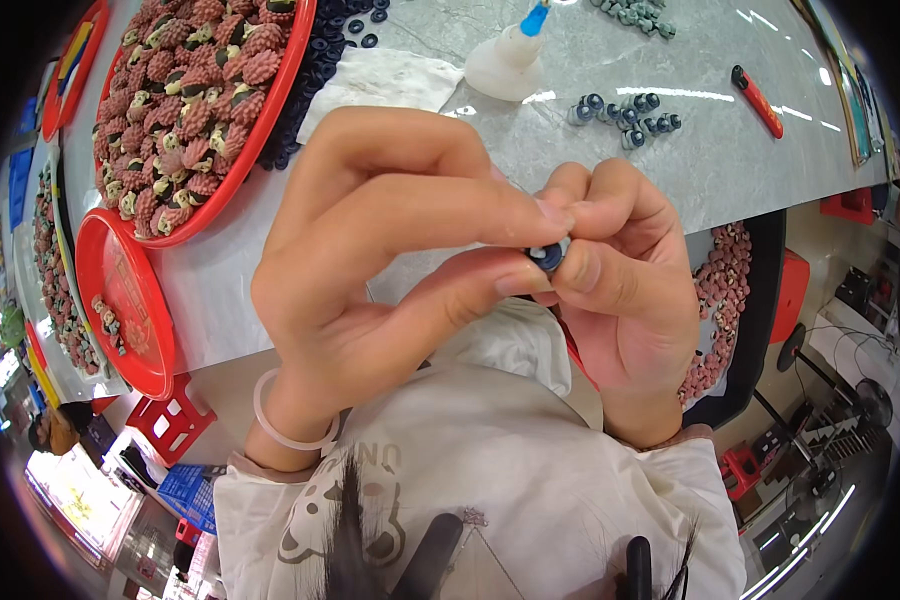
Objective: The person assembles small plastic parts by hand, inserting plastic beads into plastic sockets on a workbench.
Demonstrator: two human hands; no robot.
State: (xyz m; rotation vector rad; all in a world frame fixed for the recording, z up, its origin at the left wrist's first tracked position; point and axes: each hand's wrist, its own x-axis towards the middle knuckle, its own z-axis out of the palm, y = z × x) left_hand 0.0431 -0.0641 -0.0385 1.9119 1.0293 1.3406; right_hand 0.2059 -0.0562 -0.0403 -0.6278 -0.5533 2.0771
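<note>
Just above my lap, both hands meet at a small dark blue round piece (544, 257) with a pale patch on it. My left hand (355, 250), with a pale band at its wrist, pinches the piece from the left between thumb and forefinger. From the right, the thumb and curled fingers of my right hand (630, 285) close on the same piece. Fingertips cover most of it, so its full shape is hidden. Beyond my right hand lies a cluster of small grey and dark blue pieces (628, 117) on the grey table (610, 50).
A white squeeze bottle (505, 65) with a blue tip stands beyond my hands, near a white cloth (385, 85) and dark blue rings (320, 75). Red trays (280, 105) hold pink pieces at left. A red cutter (758, 102) lies far right; a black tray (755, 330) stands nearer.
</note>
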